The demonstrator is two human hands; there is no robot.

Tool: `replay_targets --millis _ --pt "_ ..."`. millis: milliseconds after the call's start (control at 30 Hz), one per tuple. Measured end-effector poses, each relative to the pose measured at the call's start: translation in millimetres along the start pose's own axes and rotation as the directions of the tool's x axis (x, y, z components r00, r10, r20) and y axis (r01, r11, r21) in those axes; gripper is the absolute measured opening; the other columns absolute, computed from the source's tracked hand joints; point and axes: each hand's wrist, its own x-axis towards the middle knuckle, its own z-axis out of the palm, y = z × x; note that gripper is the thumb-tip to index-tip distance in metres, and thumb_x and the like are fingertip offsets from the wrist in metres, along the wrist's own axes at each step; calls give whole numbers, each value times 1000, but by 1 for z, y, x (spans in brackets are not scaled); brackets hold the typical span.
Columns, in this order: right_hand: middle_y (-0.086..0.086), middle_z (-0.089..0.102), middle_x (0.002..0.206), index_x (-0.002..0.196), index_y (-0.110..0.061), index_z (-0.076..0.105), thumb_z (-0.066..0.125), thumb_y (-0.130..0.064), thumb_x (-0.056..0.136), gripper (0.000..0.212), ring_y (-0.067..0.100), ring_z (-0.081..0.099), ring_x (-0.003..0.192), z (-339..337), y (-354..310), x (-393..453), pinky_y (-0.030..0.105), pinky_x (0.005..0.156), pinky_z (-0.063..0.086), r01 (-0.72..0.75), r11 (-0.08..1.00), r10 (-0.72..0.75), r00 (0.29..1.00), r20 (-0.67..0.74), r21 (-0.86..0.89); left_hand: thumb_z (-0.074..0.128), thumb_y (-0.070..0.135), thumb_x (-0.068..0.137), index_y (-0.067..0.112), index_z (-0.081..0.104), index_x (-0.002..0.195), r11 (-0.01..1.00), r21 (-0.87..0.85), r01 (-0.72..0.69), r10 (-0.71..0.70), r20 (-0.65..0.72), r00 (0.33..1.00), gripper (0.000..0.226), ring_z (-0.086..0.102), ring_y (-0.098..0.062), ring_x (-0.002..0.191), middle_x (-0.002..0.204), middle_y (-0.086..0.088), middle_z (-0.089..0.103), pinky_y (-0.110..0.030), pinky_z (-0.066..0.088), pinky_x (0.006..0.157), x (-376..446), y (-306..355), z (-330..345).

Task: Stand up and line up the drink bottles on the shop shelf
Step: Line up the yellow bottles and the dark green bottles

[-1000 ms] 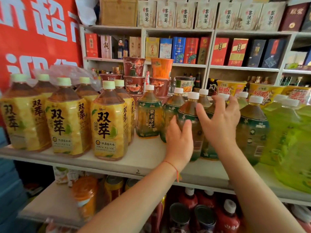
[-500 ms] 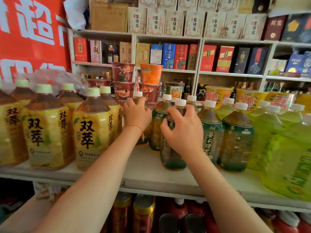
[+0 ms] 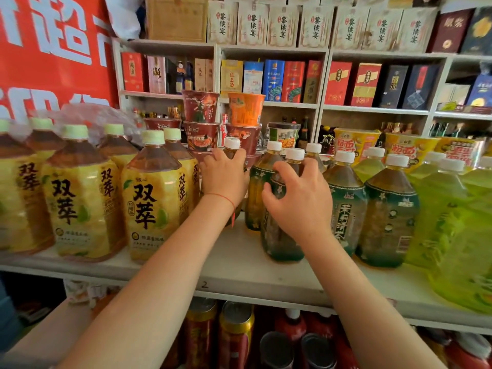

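Both my hands barely moved. My left hand [image 3: 225,177] holds a back bottle [image 3: 232,150]; my right hand [image 3: 299,198] wraps the green bottle [image 3: 279,243] under my fingers. I should slide slowly.

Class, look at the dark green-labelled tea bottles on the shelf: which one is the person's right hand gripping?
The front one, left of the label-facing bottles. The right hand curls round its shoulder; the left hand holds another bottle further back.
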Motion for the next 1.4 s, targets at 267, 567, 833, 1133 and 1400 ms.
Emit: replay_targets --millis 267,567,833,1133,1400 --pt "10 55 105 123 -25 62 61 -45 88 41 24 57 89 -1 0 0 36 70 55 2 1000 -2 1000 14 14 69 30 91 29 45 137 982 -150 -119 115 -31 993 52 44 -41 123 139 -21 38 -47 45 101 -29 -14 -14" --pt "8 51 104 124 -25 63 65 -45 86 43 24 55 85 -5 0 -1 31 64 48 -4 998 2 999 35 62 73 39 87 35 55 137 855 -484 -187 142 -128 982 53 52 -25 120 132 -6 47 -32 45 97 -58 -17 -39" --pt "-3 43 113 130 -34 56 71 -41 86 47 15 52 99 -33 2 1 30 78 54 -53 958 -20 968 252 281 60 24 100 38 25 154 523 -841 -139 97 -103 990 65 21 0 148 159 19 27 -31 19 122 -74 -29 -25" --pt "-1 57 129 120 -36 69 76 -13 82 44 19 59 120 -75 20 -4 45 96 56 -268 532 -273 843 463 803 54 28 103 38 32 153 305 -934 184 -48 178 983 56 27 -10 147 159 12 31 -42 24 122 -84 -31 -21" --pt "-6 44 148 146 -41 34 72 -20 88 73 19 57 128 -48 -5 -45 44 106 49 -357 377 -182 876 446 855 40 45 105 37 41 145 58 -942 330 -118 322 939 41 35 -10 139 145 15 42 -39 28 116 -76 -22 -32"
